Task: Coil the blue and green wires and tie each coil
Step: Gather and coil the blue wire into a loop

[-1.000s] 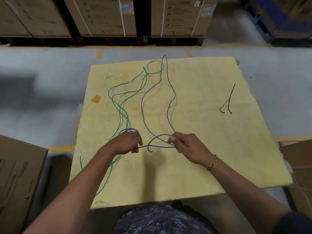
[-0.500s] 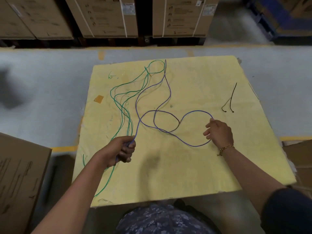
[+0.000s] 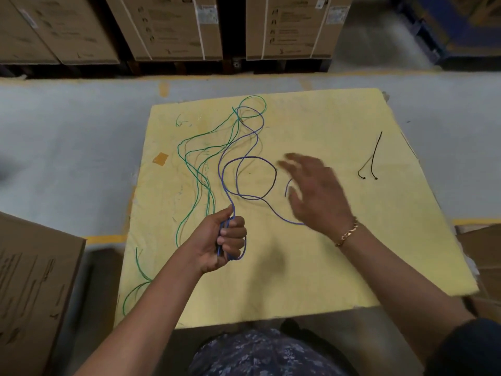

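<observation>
A blue wire (image 3: 238, 169) lies in loose loops on the yellow mat (image 3: 271, 280). My left hand (image 3: 225, 237) is closed around a small loop of it near the mat's middle left. My right hand (image 3: 314, 191), blurred, hovers with fingers spread over the wire's right part and holds nothing I can see. A green wire (image 3: 195, 169) snakes along the mat's left side and trails off the near left edge. Two black ties (image 3: 372, 158) lie at the right of the mat.
A cardboard box (image 3: 32, 289) stands at the near left and another (image 3: 485, 256) at the right edge. Stacked cartons (image 3: 173, 25) line the far side across a grey floor. A small tape patch (image 3: 160, 159) sits on the mat.
My right hand let go of the blue wire's right loop and moved left, now open. My left hand drew more blue wire in; the big right loop has shrunk.
</observation>
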The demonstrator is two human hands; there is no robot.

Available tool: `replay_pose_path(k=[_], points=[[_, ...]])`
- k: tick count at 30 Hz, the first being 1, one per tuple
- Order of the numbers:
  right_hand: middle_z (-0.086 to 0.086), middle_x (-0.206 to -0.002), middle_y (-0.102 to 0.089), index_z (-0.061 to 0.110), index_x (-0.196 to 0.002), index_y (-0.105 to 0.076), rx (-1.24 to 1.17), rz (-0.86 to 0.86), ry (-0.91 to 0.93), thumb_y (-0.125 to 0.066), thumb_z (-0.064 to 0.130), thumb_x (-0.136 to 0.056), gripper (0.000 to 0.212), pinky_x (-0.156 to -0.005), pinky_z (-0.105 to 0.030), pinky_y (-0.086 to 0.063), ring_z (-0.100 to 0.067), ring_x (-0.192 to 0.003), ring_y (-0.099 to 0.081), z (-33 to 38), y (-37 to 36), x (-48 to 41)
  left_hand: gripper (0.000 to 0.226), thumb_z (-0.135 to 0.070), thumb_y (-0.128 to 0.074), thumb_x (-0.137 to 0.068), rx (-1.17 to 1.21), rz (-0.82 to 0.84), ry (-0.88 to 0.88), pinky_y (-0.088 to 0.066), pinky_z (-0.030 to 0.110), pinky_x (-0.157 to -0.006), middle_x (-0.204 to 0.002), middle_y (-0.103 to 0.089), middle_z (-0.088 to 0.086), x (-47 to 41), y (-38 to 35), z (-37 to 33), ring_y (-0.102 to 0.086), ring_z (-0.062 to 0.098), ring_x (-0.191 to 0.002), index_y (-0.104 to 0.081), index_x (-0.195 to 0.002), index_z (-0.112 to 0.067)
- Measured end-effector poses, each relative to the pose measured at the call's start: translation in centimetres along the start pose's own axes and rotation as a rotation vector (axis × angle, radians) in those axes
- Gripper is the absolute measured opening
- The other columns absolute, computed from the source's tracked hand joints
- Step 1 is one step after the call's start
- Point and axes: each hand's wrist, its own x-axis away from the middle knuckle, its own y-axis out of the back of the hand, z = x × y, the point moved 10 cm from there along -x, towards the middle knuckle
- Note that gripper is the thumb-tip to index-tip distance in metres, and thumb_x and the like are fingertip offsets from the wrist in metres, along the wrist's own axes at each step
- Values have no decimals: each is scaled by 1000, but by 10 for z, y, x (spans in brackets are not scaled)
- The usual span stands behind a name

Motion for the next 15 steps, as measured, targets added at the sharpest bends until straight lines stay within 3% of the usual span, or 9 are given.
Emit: replay_pose_path(k=[2, 5, 8, 10, 11, 13, 15], points=[[0, -156, -41, 26, -141, -52, -49, 137, 224, -58, 4, -76, 69, -104, -40, -37, -26, -140, -41, 46, -27, -2, 41, -38, -42, -100, -15, 86, 41, -27, 18, -34, -50, -25, -8, 0, -18, 6, -15, 6, -41, -44, -65, -16], [3, -163, -29, 33, -140, -52, -42, 341, 294, -60, 11, -83, 62, -108, -43, -34, -27, -148, -30, 59, -74, -2, 34, -30, -41, -97, -59, 208, 66, -26, 18, -36, -51, -24, -8, 4, -42, 13, -18, 6, -39, -46, -66, -16], [6, -153, -46, 29, -118, -67, -104, 427, 228, -59, 31, -91, 29, -109, -45, -30, -26, -148, -32, 48, -98, -6, 28, -27, -39, -97, -29, 346, 33, -28, 18, -38, -53, -25, -7, 13, -63, 11, -21, 6, -41, -46, -73, -14], [8, -133, -64, 25, -112, -69, -152, 513, 77, -39, 47, -94, 42, -110, -41, -26, -20, -145, -37, 30, -113, -5, 26, -27, -38, -97, 24, 427, -29, -34, 20, -40, -54, -27, -6, 21, -74, -3, -24, 7, -42, -46, -77, -13], [8, -119, -69, 23, -107, -69, -180, 521, 5, -31, 52, -92, 51, -108, -40, -28, -18, -137, -47, 23, -116, -2, 26, -27, -37, -98, 56, 447, -74, -38, 21, -42, -55, -30, -4, 26, -78, -13, -27, 8, -44, -47, -79, -12], [11, -89, -68, 24, -91, -69, -231, 488, -67, -30, 52, -93, 48, -99, -42, -41, -16, -96, -62, 17, -118, 7, 27, -26, -39, -98, 114, 407, -209, -52, 27, -53, -60, -44, 1, 31, -76, -38, -43, 13, -49, -52, -81, -10], [11, -80, -70, 24, -87, -68, -262, 509, -95, -35, 46, -93, 40, -88, -41, -48, -14, -73, -57, 18, -127, 22, 29, -24, -42, -96, 150, 273, -386, -62, 43, -72, -73, -63, 5, 35, -61, -61, -70, 25, -72, -61, -81, -8]])
